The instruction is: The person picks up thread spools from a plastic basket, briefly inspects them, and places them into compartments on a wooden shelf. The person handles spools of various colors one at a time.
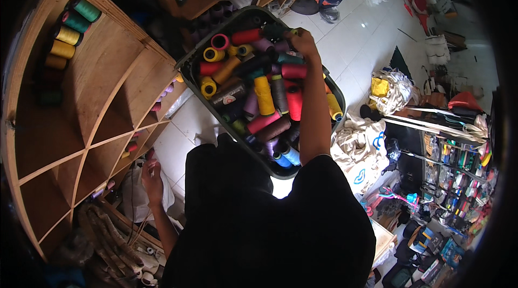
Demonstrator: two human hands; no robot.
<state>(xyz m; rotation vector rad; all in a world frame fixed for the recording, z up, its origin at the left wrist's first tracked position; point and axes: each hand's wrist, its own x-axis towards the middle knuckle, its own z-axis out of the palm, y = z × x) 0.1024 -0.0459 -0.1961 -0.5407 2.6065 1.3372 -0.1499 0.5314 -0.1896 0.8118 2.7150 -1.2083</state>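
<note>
My right hand (305, 43) is at the far right rim of a dark green plastic bin (190, 66), with its fingers closed around a dark thread spool (294, 32) that has a yellowish end; the fingers partly cover it. Thread spools in red, yellow, brown, purple, blue and black fill the bin, among them an upright yellow spool (264, 95) near the middle. Lower and to the left, my left hand (152, 177) is beside the wooden shelf, its fingers curled. A small dark-red spool (149, 154) shows at those fingertips, mostly in shadow.
The wooden shelf (81, 153) with square compartments curves along the left; green and yellow spools (81, 18) stand in its upper part. A white plastic bag (137, 193) hangs below my left hand. Cloth tote bags (359, 150) lie right of the bin. Crowded racks (458, 174) stand farther right.
</note>
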